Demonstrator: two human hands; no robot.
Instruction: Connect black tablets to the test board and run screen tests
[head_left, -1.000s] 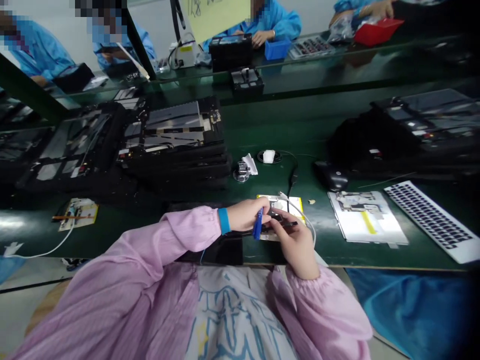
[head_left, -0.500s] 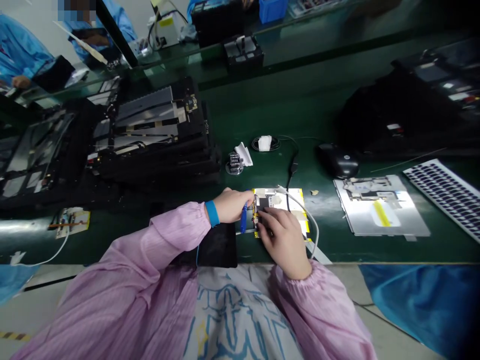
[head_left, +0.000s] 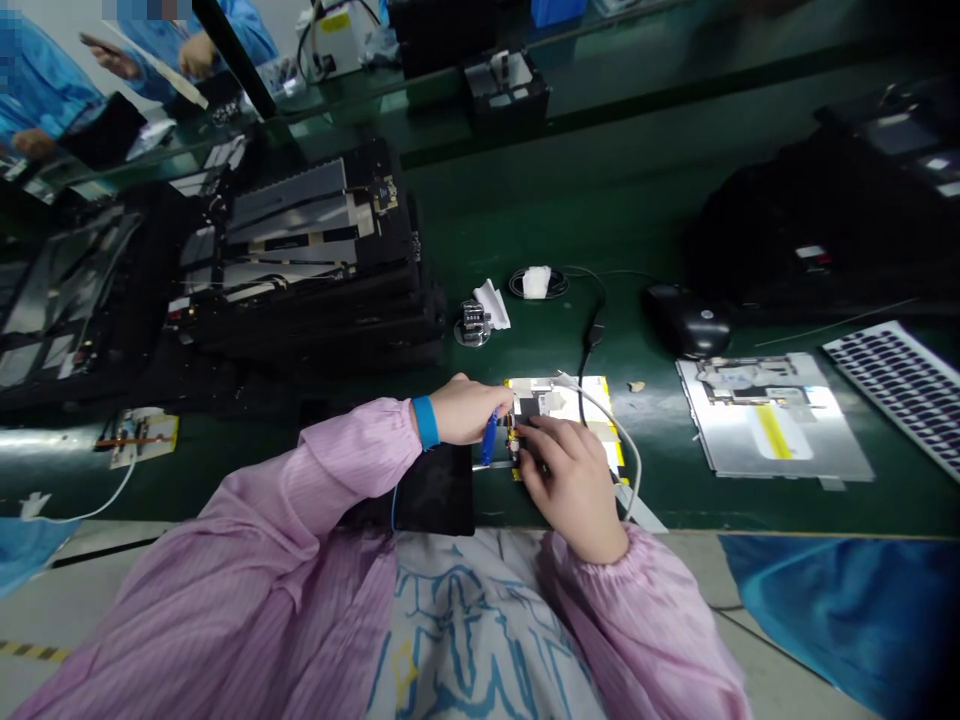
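One flat pack (head_left: pixel 553 403), probably light, fragile and best held by its edges, lies left of the mouse (head_left: pixel 686 320) under the right hand (head_left: pixel 574 480), grip unclear, left hand (head_left: pixel 461 408) clamped on a blue tool (head_left: pixel 489 437).

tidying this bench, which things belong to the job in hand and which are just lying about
In hand:
- blue tool, in the left hand
- yellow-edged panel, under the right hand

Seemingly lying about:
- counter
- mouse
- keyboard
- metal plate, though possibly a part
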